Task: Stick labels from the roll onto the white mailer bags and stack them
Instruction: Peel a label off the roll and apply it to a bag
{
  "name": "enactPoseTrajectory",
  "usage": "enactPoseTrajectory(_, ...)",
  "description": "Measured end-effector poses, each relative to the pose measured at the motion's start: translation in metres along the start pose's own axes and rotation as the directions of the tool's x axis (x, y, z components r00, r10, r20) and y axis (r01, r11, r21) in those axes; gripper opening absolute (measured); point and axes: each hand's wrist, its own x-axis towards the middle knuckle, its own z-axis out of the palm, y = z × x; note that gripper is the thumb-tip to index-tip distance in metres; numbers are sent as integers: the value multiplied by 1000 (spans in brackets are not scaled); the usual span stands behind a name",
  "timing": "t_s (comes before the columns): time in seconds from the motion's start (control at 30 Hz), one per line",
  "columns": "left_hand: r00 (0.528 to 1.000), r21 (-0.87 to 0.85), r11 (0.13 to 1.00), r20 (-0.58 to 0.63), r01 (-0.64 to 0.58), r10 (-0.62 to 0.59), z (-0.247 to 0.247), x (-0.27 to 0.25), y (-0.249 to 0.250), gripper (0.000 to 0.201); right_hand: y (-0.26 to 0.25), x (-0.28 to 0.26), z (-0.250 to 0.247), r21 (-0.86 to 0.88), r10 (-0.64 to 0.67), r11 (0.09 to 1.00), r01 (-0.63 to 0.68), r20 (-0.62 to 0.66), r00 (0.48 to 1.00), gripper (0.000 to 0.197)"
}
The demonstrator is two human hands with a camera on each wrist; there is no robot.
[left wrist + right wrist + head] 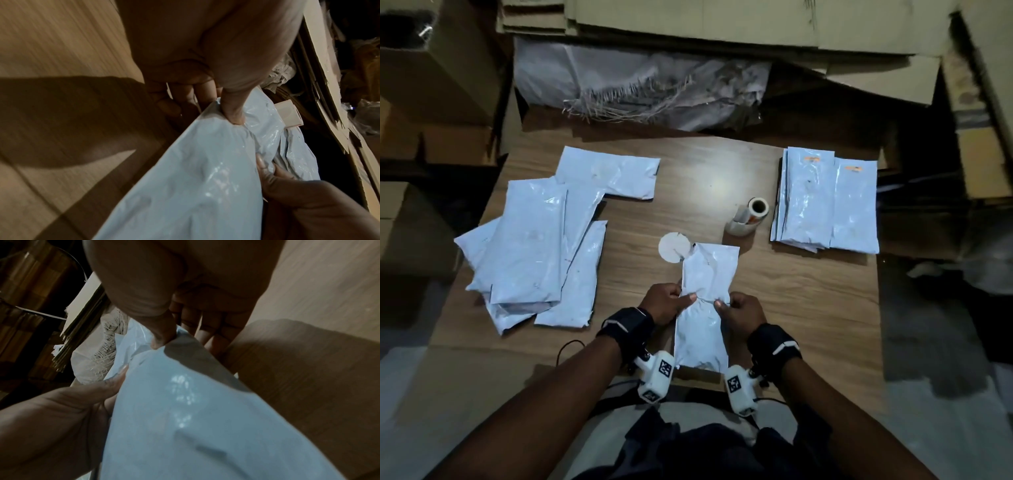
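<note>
At the table's (808,308) near edge, I watch the left hand (661,303) and right hand (741,313) pinch one white mailer bag (703,325) at its middle, thumbs on top. Beyond it lies a round paper disc (671,247), then the label roll (750,217). Unlabelled bags (534,246) sprawl left; labelled bags (825,202) stack right.

On the wooden bench (808,308), loose white plastic mailer bags (530,240) lie at nine o'clock, stacked labelled bags (825,205) at two, the paper label roll (748,217) between them.
</note>
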Motion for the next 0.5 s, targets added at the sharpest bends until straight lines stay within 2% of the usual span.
enactPoseTrajectory(0.1, 1000, 7, 1000, -15, -7, 7, 0, -1, 1, 33, 1, 0, -1, 41, -18, 999, 18, -10, 1000, 23)
enactPoseTrajectory(0.2, 998, -26, 999, -64, -28, 26, -3, -3, 4, 19, -2, -2, -1, 77, -33, 996, 34, -21, 999, 25)
enactPoseTrajectory(0.27, 994, -53, 998, -107, -35, 30, -6, -2, 3, 15, -6, -3, 1, 152, -6, 988, 3, 19, 1000, 20)
enactPoseTrajectory(0.33, 987, -77, 997, -159, -21, 8, -9, 0, 1, 16, -11, -4, 2, 214, 28, 976, -44, 78, 997, 23)
enactPoseTrajectory(0.4, 974, -157, 988, -221, 8, -43, -13, 5, 0, 17, -13, -3, 1, 183, 30, 981, -59, 157, 987, 28)
enactPoseTrajectory(0.5, 958, -302, 953, -264, 28, -112, -18, 7, 3, 23, -11, -4, -3, 36, 5, 999, -15, 277, 961, 28)
